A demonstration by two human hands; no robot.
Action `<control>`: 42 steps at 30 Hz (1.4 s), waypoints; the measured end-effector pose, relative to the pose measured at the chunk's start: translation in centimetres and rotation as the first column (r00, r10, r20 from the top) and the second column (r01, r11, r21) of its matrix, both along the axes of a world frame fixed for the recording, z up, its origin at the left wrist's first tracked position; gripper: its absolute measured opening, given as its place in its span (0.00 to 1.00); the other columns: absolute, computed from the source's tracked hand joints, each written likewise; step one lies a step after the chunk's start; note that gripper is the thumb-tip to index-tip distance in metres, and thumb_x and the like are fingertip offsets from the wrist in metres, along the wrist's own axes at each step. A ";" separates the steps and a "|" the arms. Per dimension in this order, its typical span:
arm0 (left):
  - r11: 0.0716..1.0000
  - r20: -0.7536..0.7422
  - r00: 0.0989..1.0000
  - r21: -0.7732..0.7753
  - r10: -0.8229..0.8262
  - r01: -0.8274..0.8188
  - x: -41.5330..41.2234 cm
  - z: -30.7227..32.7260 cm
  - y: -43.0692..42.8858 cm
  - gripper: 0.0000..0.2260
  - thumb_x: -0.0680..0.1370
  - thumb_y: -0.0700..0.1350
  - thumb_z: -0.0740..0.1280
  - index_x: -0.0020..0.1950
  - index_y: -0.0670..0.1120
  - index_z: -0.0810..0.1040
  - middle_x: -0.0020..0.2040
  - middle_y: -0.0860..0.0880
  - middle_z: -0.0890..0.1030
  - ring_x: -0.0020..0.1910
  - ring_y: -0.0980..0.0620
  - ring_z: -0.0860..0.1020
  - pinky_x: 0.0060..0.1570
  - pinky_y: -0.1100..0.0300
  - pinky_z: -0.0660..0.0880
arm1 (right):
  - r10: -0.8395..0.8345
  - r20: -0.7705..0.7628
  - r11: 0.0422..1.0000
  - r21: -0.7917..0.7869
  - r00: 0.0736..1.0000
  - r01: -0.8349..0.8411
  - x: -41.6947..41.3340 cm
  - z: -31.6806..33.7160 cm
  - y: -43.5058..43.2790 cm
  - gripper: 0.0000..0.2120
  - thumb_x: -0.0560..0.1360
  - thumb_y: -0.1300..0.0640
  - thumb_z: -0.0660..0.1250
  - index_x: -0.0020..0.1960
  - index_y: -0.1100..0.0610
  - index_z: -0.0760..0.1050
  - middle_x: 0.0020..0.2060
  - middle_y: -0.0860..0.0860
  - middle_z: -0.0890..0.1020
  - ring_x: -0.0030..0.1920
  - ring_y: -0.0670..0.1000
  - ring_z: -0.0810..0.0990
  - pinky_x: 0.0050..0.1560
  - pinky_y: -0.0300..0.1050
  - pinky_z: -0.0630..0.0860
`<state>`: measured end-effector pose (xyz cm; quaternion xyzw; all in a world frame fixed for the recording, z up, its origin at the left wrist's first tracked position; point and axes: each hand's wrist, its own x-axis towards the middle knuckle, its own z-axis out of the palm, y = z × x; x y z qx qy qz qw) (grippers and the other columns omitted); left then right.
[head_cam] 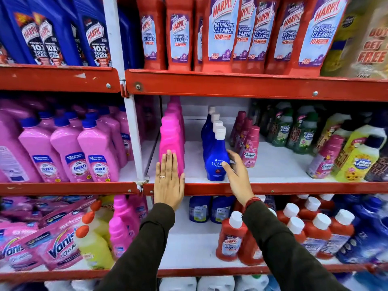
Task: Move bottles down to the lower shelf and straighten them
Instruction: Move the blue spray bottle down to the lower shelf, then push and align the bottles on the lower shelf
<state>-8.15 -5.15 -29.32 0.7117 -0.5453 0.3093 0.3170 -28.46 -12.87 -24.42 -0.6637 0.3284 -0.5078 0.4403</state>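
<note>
Pink plastic meets the left hand (169, 181), which lies flat with fingers straight against the lower front of the front pink bottle (171, 143), pressing rather than gripping. More pink bottles line up straight behind it on the middle shelf (262, 188). Beside it, across a bare strip of shelf, the right hand (238, 175) curls loosely around the right side of the front blue bottle (216, 158), thumb on its label, fingers not closed tight. Three more white-capped blue bottles stand in file behind. Just right of that hand stand maroon Comfort bottles (249, 148), close enough to crowd the fingers. Below both wrists, the lower shelf (189, 248) holds red Harpic bottles (231, 238) at right, with open white space directly under the forearms.
</note>
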 end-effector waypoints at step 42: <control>0.995 0.025 0.998 -0.079 -0.057 0.058 -12.6 0.8 -7.7 0.33 0.83 0.48 0.52 0.82 0.42 0.37 0.82 0.39 0.50 0.82 0.49 0.36 0.81 0.51 0.39 | -0.546 -0.003 0.813 -0.243 0.838 0.529 -17.2 2.5 -5.2 0.28 0.80 0.61 0.65 0.78 0.56 0.61 0.77 0.54 0.63 0.77 0.48 0.62 0.76 0.34 0.55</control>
